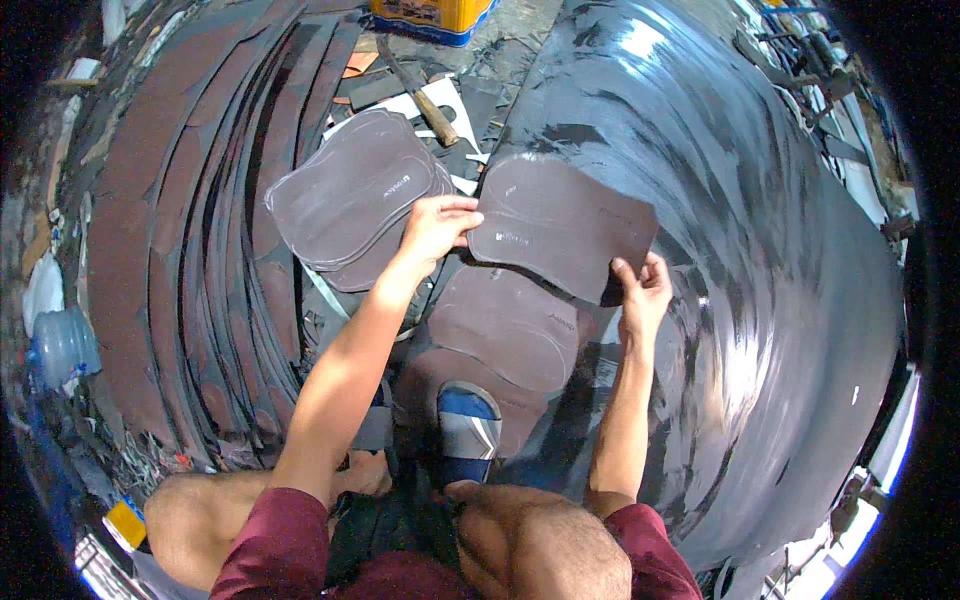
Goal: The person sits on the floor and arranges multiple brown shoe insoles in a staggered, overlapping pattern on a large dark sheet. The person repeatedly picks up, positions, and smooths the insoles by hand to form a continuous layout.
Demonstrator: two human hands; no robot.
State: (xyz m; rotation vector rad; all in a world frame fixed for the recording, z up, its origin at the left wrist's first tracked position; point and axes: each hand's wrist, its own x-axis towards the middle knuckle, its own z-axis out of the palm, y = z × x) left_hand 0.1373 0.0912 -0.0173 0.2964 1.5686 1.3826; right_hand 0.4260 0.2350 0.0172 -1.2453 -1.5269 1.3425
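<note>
Between my two hands is a brown rubber sole piece (555, 225) with wavy sides and pale marks. My left hand (437, 234) pinches its left edge, and the fingers of my right hand (643, 288) grip its lower right corner. Below it, a similar sole piece (510, 325) with a chalky outline lies on brown rubber sheeting. A sandal (468, 425) on my foot presses down just below that piece. Left of my left hand rests a stack of brown sole pieces (345, 190), its top one marked with white lines.
Layered brown rubber sheets (190, 240) with curved cut edges cover the left. A large glossy black sheet (790, 310) spreads over the right. A wooden-handled tool (436, 120) lies among scraps beyond the stack, near a yellow and blue container (435, 18). A clear bluish bottle (68, 345) stands far left.
</note>
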